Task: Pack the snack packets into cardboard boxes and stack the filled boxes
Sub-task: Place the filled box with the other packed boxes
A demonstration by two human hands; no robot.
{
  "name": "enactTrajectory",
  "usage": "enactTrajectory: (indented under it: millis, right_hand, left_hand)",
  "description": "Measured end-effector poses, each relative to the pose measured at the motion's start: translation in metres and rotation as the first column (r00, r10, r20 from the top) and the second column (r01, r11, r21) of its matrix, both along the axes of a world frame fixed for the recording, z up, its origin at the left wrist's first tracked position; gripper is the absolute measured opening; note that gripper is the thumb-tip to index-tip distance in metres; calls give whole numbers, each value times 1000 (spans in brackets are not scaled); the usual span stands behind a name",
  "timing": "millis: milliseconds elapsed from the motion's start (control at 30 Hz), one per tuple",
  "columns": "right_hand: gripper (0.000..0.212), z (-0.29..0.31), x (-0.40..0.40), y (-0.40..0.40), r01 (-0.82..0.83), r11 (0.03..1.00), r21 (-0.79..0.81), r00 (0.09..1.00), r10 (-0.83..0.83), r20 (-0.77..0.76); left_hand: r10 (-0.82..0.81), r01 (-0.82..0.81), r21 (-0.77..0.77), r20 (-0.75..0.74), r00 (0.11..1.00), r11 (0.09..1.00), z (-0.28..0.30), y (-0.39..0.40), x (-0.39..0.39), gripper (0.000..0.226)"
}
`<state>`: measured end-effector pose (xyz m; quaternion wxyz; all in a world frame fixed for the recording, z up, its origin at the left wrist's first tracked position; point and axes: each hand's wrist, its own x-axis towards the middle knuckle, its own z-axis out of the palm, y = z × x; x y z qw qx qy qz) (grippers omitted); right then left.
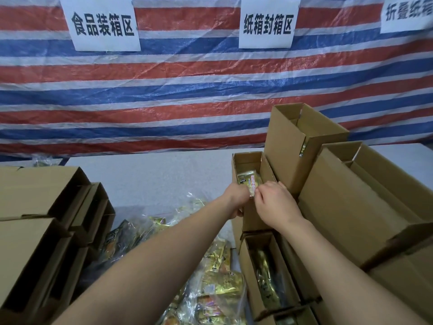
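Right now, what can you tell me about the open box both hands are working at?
The open cardboard box is small, narrow and plain brown corrugated board, with its top open and flaps up. It sits on top of another box, right of the loose packet pile, beside a taller upright box. A gold-and-yellow snack packet lies inside. The left hand grips its near edge; the right hand rests at its near right corner, fingers at the packet.
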<state>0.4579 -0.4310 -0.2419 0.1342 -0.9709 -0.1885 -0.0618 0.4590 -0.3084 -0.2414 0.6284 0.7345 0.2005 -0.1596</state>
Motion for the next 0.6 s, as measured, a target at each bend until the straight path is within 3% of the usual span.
enactTrajectory:
  millis: [400, 500, 600]
  right_hand:
    - [28, -17, 9, -4, 7, 1000, 4, 998, -7, -67]
    - [27, -16, 10, -3, 5, 1000, 11, 997, -4, -74]
    - [27, -17, 10, -3, -13, 1000, 5, 997, 14, -81]
  left_hand:
    - [35, -37, -34, -46, 998, 999, -8, -11, 8, 20]
    - [18, -19, -23, -31, 999, 1000, -5, -12, 8, 28]
    - [-33, 35, 34, -49, 998, 999, -8, -11, 11, 22]
